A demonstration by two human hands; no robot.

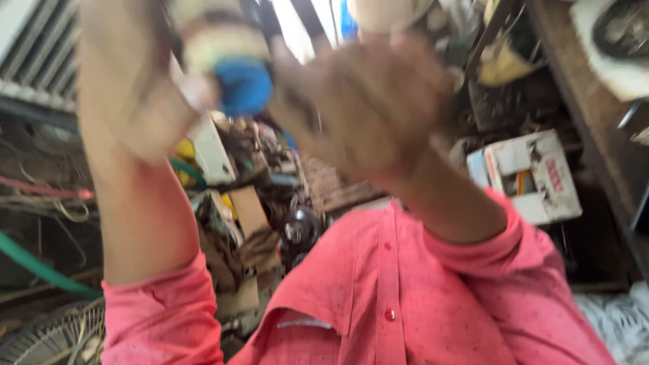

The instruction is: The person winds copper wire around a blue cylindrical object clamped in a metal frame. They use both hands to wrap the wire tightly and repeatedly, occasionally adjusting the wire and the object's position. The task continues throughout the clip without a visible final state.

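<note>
Nearest, centre frame, the right hand and left hand blur around a blue-and-cream part, grips unclear; steadier, closer hands would help.

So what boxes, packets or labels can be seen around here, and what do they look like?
Cardboard box: right of the arms, on the cluttered floor; white, torn open, red printing on one side, blue edge, yellow contents showing.
Brown cardboard pieces: centre, among the junk below the hands; flat, plain, no visible label.
Blue-and-cream object: held up between the left hand and right hand; too blurred to tell whether it carries a label.
</note>
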